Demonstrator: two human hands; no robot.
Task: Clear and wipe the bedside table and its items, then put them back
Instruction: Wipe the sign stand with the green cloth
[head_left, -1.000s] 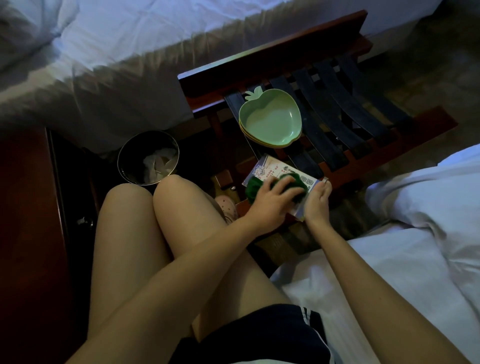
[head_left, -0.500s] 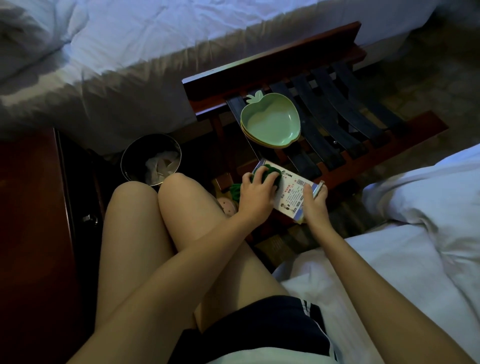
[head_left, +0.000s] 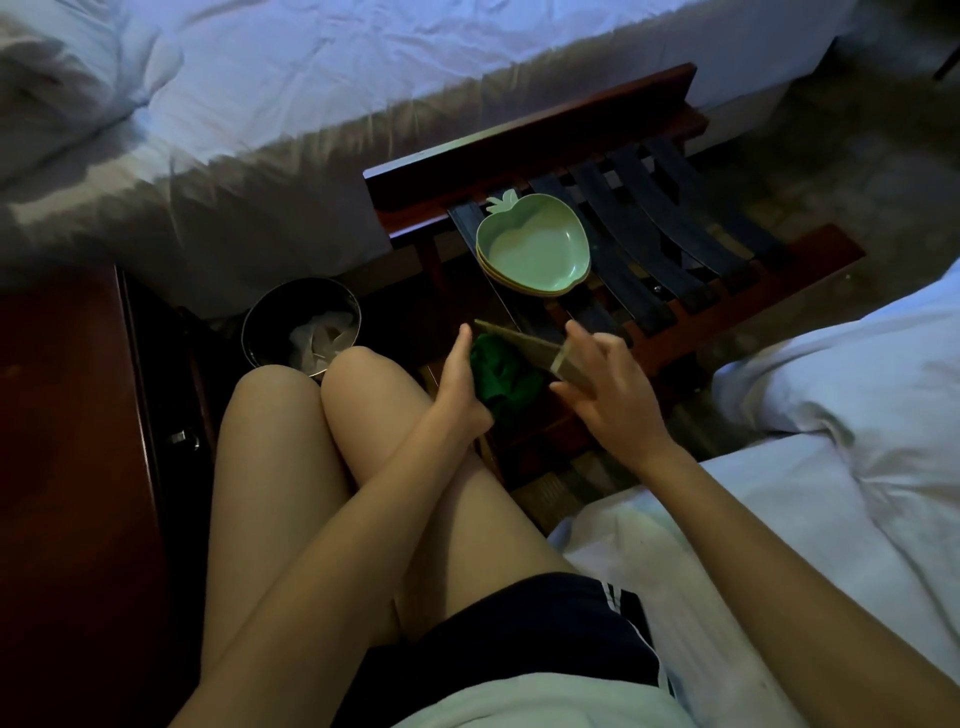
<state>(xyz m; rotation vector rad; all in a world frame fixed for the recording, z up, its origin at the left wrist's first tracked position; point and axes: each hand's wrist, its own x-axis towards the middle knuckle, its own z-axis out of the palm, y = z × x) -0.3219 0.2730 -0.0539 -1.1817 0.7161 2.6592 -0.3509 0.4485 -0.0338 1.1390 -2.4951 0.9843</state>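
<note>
My right hand (head_left: 608, 384) grips a flat card box (head_left: 524, 344), tilted so its plain brown back faces up. Under the box my left hand (head_left: 460, 382) holds a bunched green cloth (head_left: 501, 376) against it. Both hands are above my knees, in front of the wooden luggage rack (head_left: 810, 260). A stack of green apple-shaped dishes (head_left: 532, 244) rests on the rack's dark straps, just beyond the box. The dark red bedside table (head_left: 67, 441) stands at the left edge, apart from both hands.
A round metal bin (head_left: 301, 325) with white crumpled tissue stands on the floor between the bedside table and the rack. One white bed runs across the top, and another bed (head_left: 831, 467) lies at the right, where I sit. My bare legs fill the middle.
The box has been turned over: its printed face showed before, its brown back shows now. My left hand with the cloth has gone from the top of the box to beneath it.
</note>
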